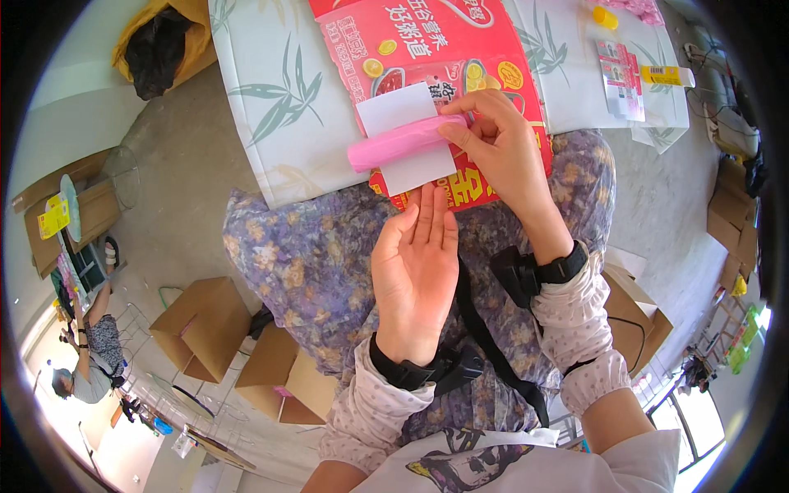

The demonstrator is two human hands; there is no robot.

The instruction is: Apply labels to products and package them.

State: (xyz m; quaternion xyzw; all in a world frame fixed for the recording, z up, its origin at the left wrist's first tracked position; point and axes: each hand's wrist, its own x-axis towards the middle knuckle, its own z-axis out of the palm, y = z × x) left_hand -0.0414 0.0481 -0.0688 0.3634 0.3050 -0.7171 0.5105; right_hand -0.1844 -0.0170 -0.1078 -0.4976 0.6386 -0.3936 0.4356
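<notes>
A pink roll [394, 145], apparently of thin plastic, lies across a white paper slip [399, 109] on a red printed cardboard sheet [345, 49]. My right hand [493, 135] pinches the roll's right end between thumb and fingers. Palm up, my left hand [419, 263] is just below the slip, its fingers stretched out and their tips at the slip's lower edge. Whether those tips touch the paper I cannot tell.
The table [246, 49] has a bamboo-leaf cover. On its right are a glue bottle [667, 76], a yellow cap [605, 17] and printed cards [620, 82]. Cardboard boxes [201, 329] stand on the floor. Another person [94, 353] is at the far left.
</notes>
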